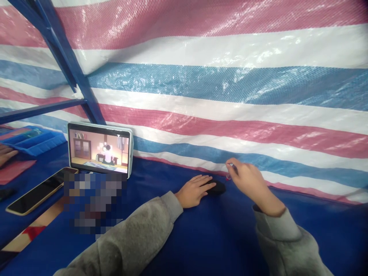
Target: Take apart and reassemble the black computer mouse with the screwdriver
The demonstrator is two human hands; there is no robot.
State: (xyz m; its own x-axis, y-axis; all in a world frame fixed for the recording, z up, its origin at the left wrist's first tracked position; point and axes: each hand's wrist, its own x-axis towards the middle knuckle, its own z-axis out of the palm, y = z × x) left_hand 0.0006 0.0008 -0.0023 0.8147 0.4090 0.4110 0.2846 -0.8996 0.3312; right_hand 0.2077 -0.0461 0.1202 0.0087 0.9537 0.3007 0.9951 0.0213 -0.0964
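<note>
My left hand [194,189] lies flat on the blue table cover [201,245], fingers stretched out and resting on a small black object [217,188]. My right hand [249,181] hovers just right of it, fingers pinched around a small thin item [230,167] with a reddish tip; I cannot make out what it is. Both arms wear grey sleeves.
A tablet [100,148] playing a video stands at the back left against a striped red, white and blue tarp [218,84]. A phone [38,191] lies dark, left of it. A blue tray [31,140] and another person's hand [6,154] are at far left. A blue metal frame [61,57] rises behind.
</note>
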